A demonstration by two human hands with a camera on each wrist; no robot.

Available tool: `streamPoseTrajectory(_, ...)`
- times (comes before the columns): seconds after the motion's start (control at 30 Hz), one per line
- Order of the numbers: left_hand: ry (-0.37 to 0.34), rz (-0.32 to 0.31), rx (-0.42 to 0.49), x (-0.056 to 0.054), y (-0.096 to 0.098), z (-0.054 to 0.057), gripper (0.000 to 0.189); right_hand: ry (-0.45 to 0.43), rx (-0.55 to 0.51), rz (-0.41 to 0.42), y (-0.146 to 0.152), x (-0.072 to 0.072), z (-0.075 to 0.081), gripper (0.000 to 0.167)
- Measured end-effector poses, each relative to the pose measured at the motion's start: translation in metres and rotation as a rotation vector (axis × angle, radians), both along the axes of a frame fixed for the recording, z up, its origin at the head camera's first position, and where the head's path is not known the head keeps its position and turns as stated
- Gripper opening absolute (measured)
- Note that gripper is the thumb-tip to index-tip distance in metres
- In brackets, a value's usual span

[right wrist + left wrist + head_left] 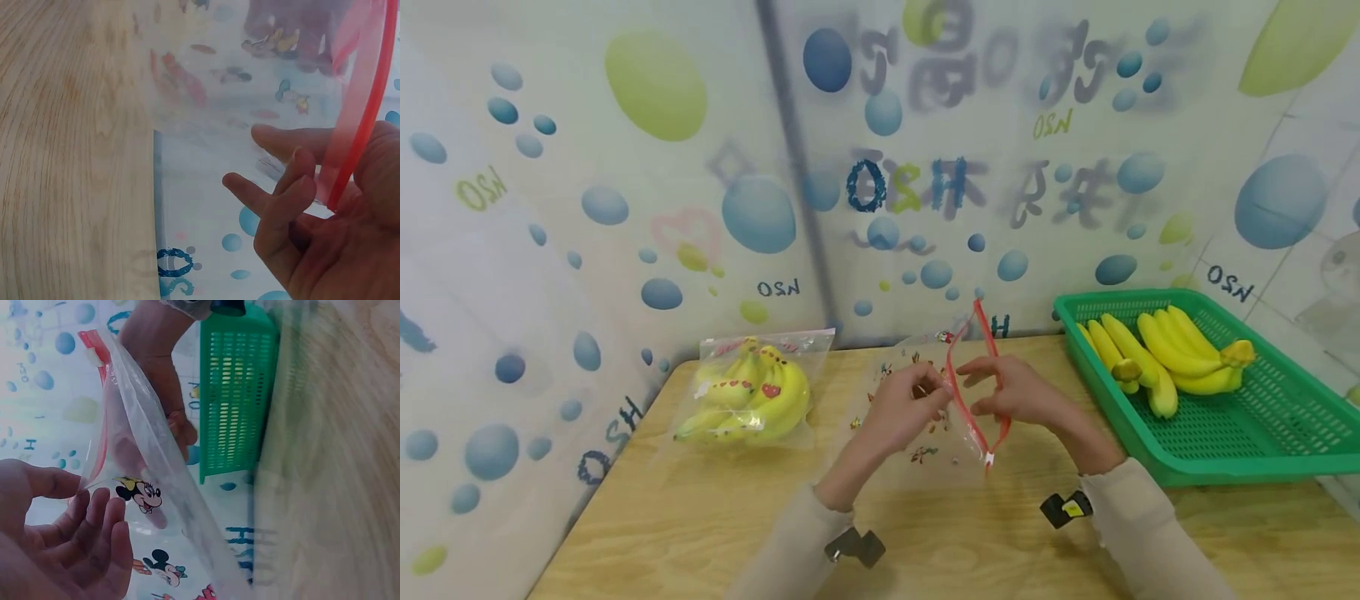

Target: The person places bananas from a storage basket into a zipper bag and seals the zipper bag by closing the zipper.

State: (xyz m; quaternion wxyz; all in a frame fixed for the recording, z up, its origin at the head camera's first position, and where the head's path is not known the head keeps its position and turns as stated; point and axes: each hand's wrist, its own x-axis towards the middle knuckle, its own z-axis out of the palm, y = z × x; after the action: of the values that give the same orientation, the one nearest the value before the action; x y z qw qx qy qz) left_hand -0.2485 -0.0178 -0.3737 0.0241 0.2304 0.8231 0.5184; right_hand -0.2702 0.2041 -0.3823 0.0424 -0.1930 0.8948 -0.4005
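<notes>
A clear zip bag (917,417) with a red zip edge and small cartoon prints stands over the table, its mouth gaping to the right. My left hand (906,404) pinches the near zip edge between thumb and fingertips, as the left wrist view shows with the left hand (81,531). Through the mouth reach the fingers of my right hand (1018,390), spread and loosely bent. In the right wrist view the red zip strip (369,112) crosses the right hand (300,212), whose fingers hold nothing.
At the left of the table (700,517) lies a closed clear bag (816,350) with bananas (782,408) in it. A green plastic basket (1157,467) on the right holds more bananas (1180,350). Behind the table hangs a printed curtain (880,275).
</notes>
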Motion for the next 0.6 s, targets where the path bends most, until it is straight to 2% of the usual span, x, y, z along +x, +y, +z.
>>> streamPoseTrajectory(0.13, 0.115, 0.045, -0.030, 0.003, -0.007, 0.011, 0.011, 0.001, 0.035, -0.004, -0.001, 0.003, 0.003, 0.059)
streamPoseTrajectory(0.27, 0.241, 0.120, -0.076, 0.006, -0.017, 0.023, 0.011, 0.003, 0.077, -0.025, -0.002, 0.006, 0.008, 0.063)
streamPoseTrajectory(0.47, 0.358, 0.237, -0.120, 0.010, -0.031, 0.037, 0.009, -0.070, 0.097, -0.070, -0.001, 0.006, 0.010, 0.060)
streamPoseTrajectory(0.53, 0.393, 0.254, -0.132, 0.011, -0.035, 0.041, 0.010, -0.092, 0.082, -0.073, 0.000, 0.005, 0.009, 0.059)
streamPoseTrajectory(0.6, 0.404, 0.252, -0.149, 0.010, -0.038, 0.044, 0.011, -0.074, 0.060, -0.043, 0.000, 0.005, 0.009, 0.060)
